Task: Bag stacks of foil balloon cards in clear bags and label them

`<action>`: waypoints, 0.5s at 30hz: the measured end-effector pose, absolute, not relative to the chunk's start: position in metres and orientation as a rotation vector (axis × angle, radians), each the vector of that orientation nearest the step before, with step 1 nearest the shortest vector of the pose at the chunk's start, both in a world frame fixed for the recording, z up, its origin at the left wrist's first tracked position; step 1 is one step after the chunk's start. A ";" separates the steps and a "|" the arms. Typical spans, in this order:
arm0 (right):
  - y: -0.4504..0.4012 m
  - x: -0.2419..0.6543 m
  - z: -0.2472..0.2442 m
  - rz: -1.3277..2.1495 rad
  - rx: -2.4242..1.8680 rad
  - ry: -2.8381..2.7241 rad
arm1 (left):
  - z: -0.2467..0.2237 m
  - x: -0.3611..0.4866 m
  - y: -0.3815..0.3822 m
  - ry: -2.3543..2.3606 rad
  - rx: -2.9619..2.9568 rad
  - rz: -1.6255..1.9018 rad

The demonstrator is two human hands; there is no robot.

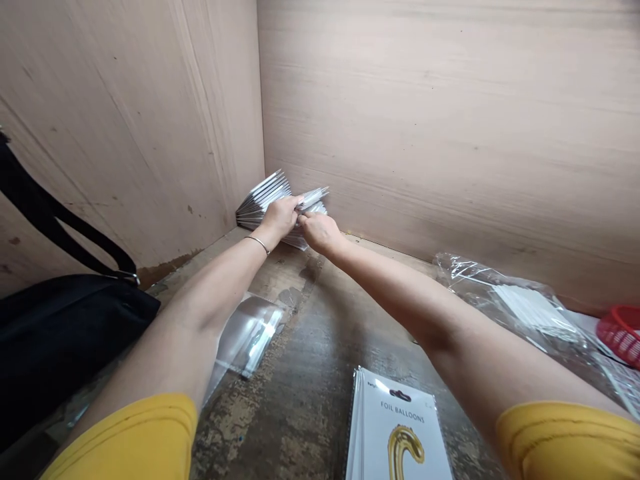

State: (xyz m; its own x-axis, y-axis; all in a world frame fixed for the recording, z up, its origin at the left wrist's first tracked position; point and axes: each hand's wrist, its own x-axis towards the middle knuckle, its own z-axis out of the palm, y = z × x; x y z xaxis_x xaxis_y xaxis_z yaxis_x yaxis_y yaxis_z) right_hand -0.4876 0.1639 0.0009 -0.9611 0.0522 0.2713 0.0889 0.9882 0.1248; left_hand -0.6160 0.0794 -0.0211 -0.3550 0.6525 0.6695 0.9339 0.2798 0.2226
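Our left hand (280, 217) and right hand (320, 233) are closed, gripping a fanned stack of foil balloon packets (263, 203) at frame centre, its long edges slanting up rightward, just beside the wooden wall (450, 120).

**Silver foil packets (265, 200) are recorded against pale pinkish, wood-grained panels (440, 120).**
Yellow sleeves (120, 437), a black bag (60, 340) and a red latticed basket (623, 333) are noted; a mottled brown bench (295, 407) is seen, and a white card (400, 420) is marked in gold.
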 end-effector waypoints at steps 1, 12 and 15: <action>0.161 -0.489 -0.002 -0.186 -0.106 -2.861 | -0.021 -0.617 0.078 -2.104 -1.426 -0.833; 0.168 -0.437 0.033 0.023 -0.100 -2.590 | 0.018 -0.595 0.073 -2.054 -1.353 -0.936; 0.164 -0.362 0.068 0.236 -0.134 -2.372 | 0.054 -0.561 0.052 -1.916 -1.369 -0.944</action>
State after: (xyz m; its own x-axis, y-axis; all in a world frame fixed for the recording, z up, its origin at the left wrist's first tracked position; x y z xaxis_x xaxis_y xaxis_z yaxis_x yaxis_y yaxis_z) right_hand -0.3616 0.1642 0.0677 -0.7232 0.1642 0.6709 0.0288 0.9776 -0.2083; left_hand -0.5606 0.0518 0.0543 -0.2919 0.5315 0.7951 0.9543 0.2170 0.2053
